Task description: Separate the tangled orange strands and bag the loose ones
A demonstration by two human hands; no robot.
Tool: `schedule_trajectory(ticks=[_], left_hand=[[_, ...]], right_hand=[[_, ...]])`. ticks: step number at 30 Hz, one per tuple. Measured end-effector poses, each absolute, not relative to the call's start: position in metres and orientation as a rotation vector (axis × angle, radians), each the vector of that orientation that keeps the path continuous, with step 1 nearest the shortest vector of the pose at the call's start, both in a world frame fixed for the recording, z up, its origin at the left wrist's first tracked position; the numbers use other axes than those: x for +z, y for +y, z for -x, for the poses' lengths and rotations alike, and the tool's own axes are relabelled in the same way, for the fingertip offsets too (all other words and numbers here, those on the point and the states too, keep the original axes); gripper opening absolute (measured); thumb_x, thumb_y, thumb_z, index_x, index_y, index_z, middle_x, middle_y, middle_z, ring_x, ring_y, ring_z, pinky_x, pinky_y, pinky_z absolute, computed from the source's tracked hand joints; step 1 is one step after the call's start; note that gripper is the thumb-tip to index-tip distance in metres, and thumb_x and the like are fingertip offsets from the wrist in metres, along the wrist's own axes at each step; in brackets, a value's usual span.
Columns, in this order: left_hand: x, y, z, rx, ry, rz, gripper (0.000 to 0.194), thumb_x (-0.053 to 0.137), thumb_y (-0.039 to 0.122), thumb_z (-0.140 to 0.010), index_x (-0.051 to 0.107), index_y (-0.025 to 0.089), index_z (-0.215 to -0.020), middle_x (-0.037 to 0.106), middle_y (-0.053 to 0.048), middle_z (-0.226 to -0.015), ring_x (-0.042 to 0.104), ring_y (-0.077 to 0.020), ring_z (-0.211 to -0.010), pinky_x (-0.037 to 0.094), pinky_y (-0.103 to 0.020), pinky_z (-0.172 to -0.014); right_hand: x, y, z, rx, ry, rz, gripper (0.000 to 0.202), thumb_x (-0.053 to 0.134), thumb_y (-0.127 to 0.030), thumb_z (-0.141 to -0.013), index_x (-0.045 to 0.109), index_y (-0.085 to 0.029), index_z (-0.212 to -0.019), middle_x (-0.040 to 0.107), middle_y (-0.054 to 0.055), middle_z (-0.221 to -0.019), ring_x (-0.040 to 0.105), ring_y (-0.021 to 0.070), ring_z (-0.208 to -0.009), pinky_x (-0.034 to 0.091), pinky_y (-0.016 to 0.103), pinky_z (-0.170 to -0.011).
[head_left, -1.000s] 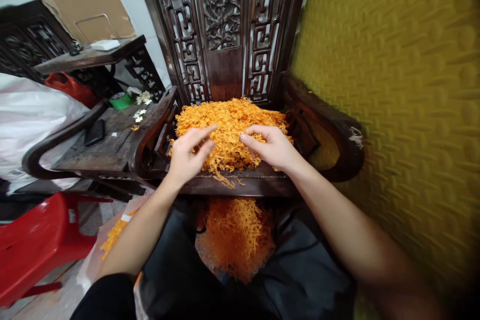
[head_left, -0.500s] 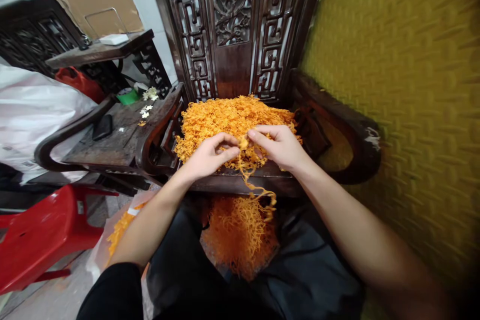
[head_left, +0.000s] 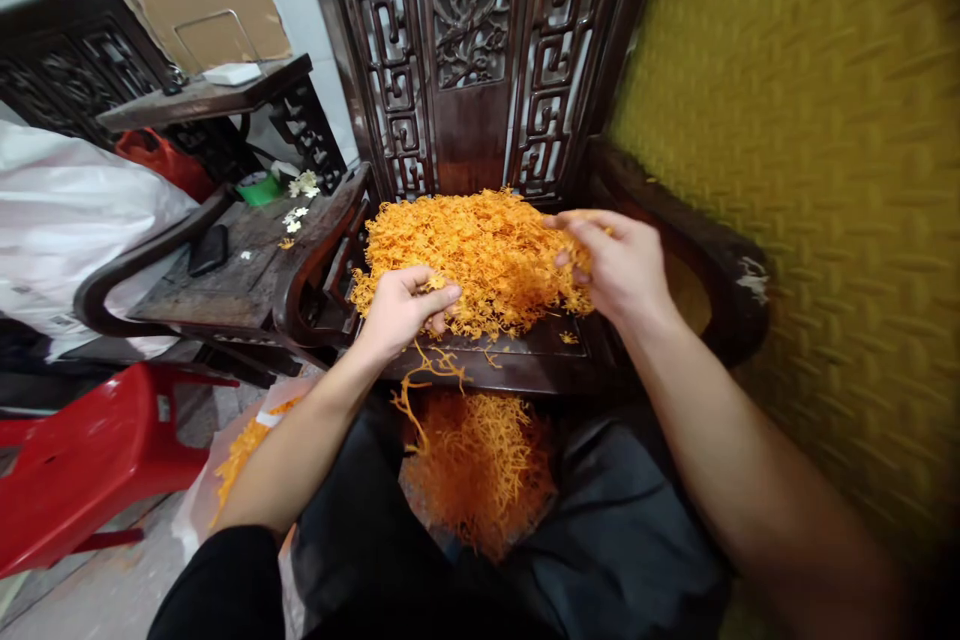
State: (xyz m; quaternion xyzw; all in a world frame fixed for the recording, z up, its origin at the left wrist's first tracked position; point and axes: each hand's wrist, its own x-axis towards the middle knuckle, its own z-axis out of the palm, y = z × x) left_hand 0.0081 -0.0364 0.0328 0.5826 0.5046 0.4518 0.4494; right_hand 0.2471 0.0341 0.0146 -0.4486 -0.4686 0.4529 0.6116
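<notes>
My left hand (head_left: 405,310) is closed in a pinch on an orange branching strand (head_left: 411,390), which dangles below the fingers over the front edge of the wooden chair seat (head_left: 517,370). Behind it, a heap of small orange flower-like pieces (head_left: 465,230) covers most of the seat. My right hand (head_left: 622,260) hovers over the heap's right end, its fingers apart and slightly blurred; a bit of orange shows between them. Between my knees lies a tangle of orange branching strands (head_left: 487,470), below the seat.
A clear bag with orange pieces (head_left: 244,450) stands by my left leg, near a red plastic stool (head_left: 82,460). On the left side table are green tape (head_left: 259,188), a dark phone-like object (head_left: 208,250) and white flower pieces (head_left: 304,184). A yellow textured wall (head_left: 810,170) rises at right.
My hands have parted: the left moved slightly left with the strand, and the right moved right and up to the heap's end. The strand swung left.
</notes>
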Motion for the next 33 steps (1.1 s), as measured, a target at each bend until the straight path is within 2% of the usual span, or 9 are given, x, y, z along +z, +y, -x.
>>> schedule_trajectory(ticks=[2, 5, 8, 13, 16, 19, 24, 29, 33], left_hand=[[0.032, -0.034, -0.006, 0.994, 1.274, -1.456, 0.036, 0.083, 0.048, -0.075, 0.067, 0.016, -0.069, 0.063, -0.001, -0.054, 0.051, -0.0084, -0.041, 0.035, -0.023, -0.044], [0.029, -0.033, -0.01, 0.822, 1.397, -1.599, 0.031, 0.077, 0.042, -0.078, 0.063, 0.017, -0.066, 0.055, 0.004, -0.047, 0.047, -0.0087, -0.04, 0.03, -0.023, -0.043], [0.026, -0.034, -0.019, 0.763, 1.525, -1.871, 0.027, 0.068, 0.028, -0.079, 0.054, 0.018, -0.058, 0.049, 0.005, -0.046, 0.047, -0.0094, -0.045, 0.031, -0.024, -0.048], [0.025, -0.034, -0.024, 0.801, 1.495, -1.966, 0.02, 0.063, 0.024, -0.082, 0.059, 0.017, -0.064, 0.055, 0.004, -0.052, 0.051, -0.0091, -0.048, 0.038, -0.025, -0.054], [0.023, -0.026, -0.012, 0.838, 1.414, -1.535, 0.015, 0.071, 0.027, -0.078, 0.064, 0.015, -0.072, 0.065, 0.0, -0.059, 0.056, -0.0102, -0.043, 0.039, -0.024, -0.046], [0.021, -0.016, 0.003, 1.042, 1.232, -1.213, 0.024, 0.081, 0.031, -0.071, 0.063, 0.014, -0.074, 0.07, -0.002, -0.066, 0.058, -0.0091, -0.044, 0.043, -0.023, -0.045], [0.018, -0.015, 0.002, 1.261, 1.015, -1.25, 0.039, 0.088, 0.042, -0.071, 0.061, 0.016, -0.082, 0.069, 0.001, -0.064, 0.064, -0.0096, -0.051, 0.047, -0.02, -0.049], [0.019, -0.028, -0.018, 1.156, 1.215, -1.613, 0.031, 0.079, 0.044, -0.082, 0.068, 0.015, -0.085, 0.072, -0.001, -0.064, 0.065, -0.0112, -0.049, 0.047, -0.021, -0.049], [0.032, -0.04, -0.022, 1.279, 1.364, -1.631, 0.02, 0.073, 0.032, -0.086, 0.067, 0.015, -0.08, 0.073, 0.0, -0.066, 0.057, -0.0076, -0.038, 0.038, -0.019, -0.039]], right_hand=[[0.017, 0.027, -0.245, 1.098, -1.35, 1.006, 0.029, 0.071, -0.035, -0.087, 0.077, -0.019, -0.111, 0.077, 0.007, -0.093, 0.056, 0.0115, -0.048, 0.033, 0.025, -0.042], [0.019, 0.005, -0.227, 0.929, -1.848, 0.892, 0.035, 0.071, -0.038, -0.092, 0.077, -0.019, -0.121, 0.076, 0.007, -0.098, 0.066, 0.0163, -0.069, 0.052, 0.035, -0.067], [0.017, -0.011, -0.207, 0.644, -2.079, 0.891, 0.033, 0.074, -0.039, -0.091, 0.079, -0.017, -0.114, 0.075, 0.009, -0.102, 0.068, 0.0219, -0.09, 0.052, 0.038, -0.083], [0.016, -0.009, -0.203, 0.476, -1.959, 0.857, 0.014, 0.069, -0.025, -0.094, 0.072, -0.019, -0.082, 0.071, 0.004, -0.084, 0.066, 0.0181, -0.08, 0.051, 0.034, -0.075], [0.023, 0.005, -0.219, 0.457, -1.401, 0.877, 0.018, 0.068, -0.034, -0.095, 0.063, -0.021, -0.083, 0.07, 0.002, -0.081, 0.065, 0.0148, -0.068, 0.049, 0.03, -0.063], [0.026, 0.012, -0.231, 0.724, -1.185, 0.88, 0.028, 0.072, -0.046, -0.091, 0.058, -0.021, -0.086, 0.075, 0.005, -0.1, 0.063, 0.0111, -0.056, 0.042, 0.025, -0.049], [0.014, -0.004, -0.212, 1.322, -1.572, 0.827, 0.031, 0.077, -0.043, -0.085, 0.06, -0.018, -0.082, 0.075, 0.01, -0.115, 0.073, 0.0169, -0.078, 0.057, 0.036, -0.076], [0.01, -0.012, -0.193, 0.763, -1.822, 0.917, 0.012, 0.07, -0.024, -0.086, 0.063, -0.018, -0.078, 0.071, 0.003, -0.081, 0.066, 0.0182, -0.075, 0.05, 0.035, -0.076], [0.012, 0.003, -0.21, 0.403, -1.873, 0.919, 0.015, 0.063, -0.005, -0.079, 0.06, -0.018, -0.071, 0.066, 0.002, -0.077, 0.061, 0.0171, -0.077, 0.046, 0.033, -0.075]])
